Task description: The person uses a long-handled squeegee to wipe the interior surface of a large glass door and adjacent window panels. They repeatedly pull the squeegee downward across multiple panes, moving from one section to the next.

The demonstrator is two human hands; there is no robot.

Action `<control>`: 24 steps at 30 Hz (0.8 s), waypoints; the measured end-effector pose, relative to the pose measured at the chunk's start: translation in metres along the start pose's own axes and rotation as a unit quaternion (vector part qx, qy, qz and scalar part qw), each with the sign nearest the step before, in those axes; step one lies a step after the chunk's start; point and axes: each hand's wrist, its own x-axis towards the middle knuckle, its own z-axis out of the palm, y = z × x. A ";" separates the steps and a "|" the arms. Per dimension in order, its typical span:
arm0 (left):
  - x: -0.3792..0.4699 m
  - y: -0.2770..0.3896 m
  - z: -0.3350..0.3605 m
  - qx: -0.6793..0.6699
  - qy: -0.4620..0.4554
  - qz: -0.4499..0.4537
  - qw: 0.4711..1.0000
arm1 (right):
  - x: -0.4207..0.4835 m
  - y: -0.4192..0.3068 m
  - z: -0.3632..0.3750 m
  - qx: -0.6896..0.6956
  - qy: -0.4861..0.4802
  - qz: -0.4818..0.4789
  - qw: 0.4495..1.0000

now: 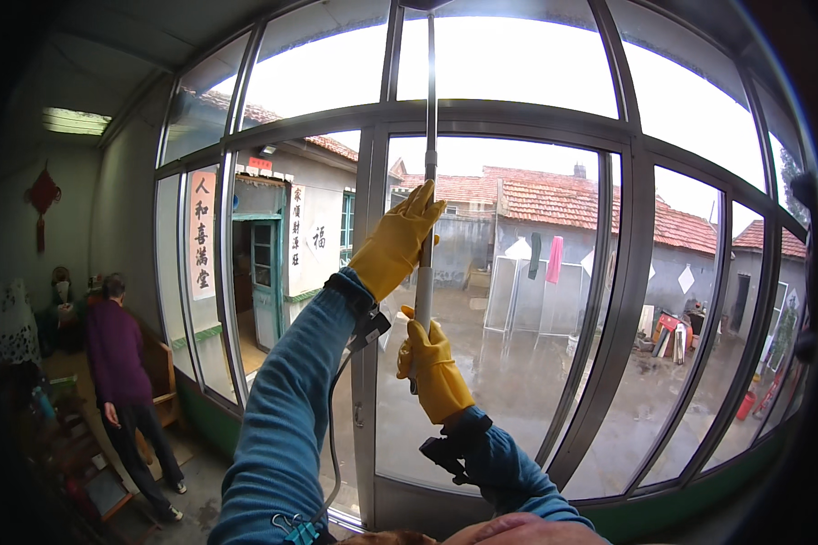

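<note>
A long telescopic pole (pixel 424 294) stands nearly upright before me, metal above and light grey lower down. Its top end reaches a dark head (pixel 425 3) at the picture's upper rim, mostly cut off. My left hand (pixel 397 240), in a yellow rubber glove, holds the pole at its middle, fingers pointing up along it. Lower down, my right hand (pixel 439 373), gloved the same way, is closed around the grey grip section. Behind the pole is a metal-framed glass door (pixel 504 381), with transom window panes (pixel 504 61) above it.
At the left a person (pixel 119 354) in a purple top stands beside a wooden bench (pixel 164 381). A cable (pixel 332 415) runs along my left sleeve. Through the glass, a wet courtyard (pixel 470 409) shows tiled roofs (pixel 552 201) and leaning screen frames (pixel 538 300).
</note>
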 end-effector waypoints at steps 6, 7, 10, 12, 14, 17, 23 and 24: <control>0.053 -0.011 -0.017 0.058 0.013 0.003 0.998 | 0.022 -0.048 -0.003 -0.004 -0.041 -0.051 0.998; 0.066 -0.015 -0.017 0.081 0.007 0.001 0.997 | 0.029 -0.058 -0.004 0.006 -0.052 -0.065 0.996; 0.096 -0.035 -0.017 0.118 0.017 0.010 0.993 | 0.060 -0.087 0.001 0.004 -0.044 -0.075 0.996; 0.118 -0.049 -0.013 0.125 0.004 -0.010 0.992 | 0.080 -0.105 0.005 -0.003 -0.046 -0.098 0.994; 0.127 -0.060 -0.007 0.108 0.016 -0.020 0.994 | 0.097 -0.117 0.011 -0.001 -0.040 -0.105 0.994; 0.137 -0.071 0.000 0.117 -0.028 -0.035 0.992 | 0.116 -0.127 0.017 -0.014 -0.008 -0.097 0.995; 0.134 -0.066 0.011 0.127 -0.135 -0.063 0.981 | 0.136 -0.121 0.007 -0.009 -0.006 -0.074 0.997; 0.131 -0.064 0.013 0.115 -0.151 -0.070 0.979 | 0.139 -0.117 0.004 -0.015 0.006 -0.068 0.998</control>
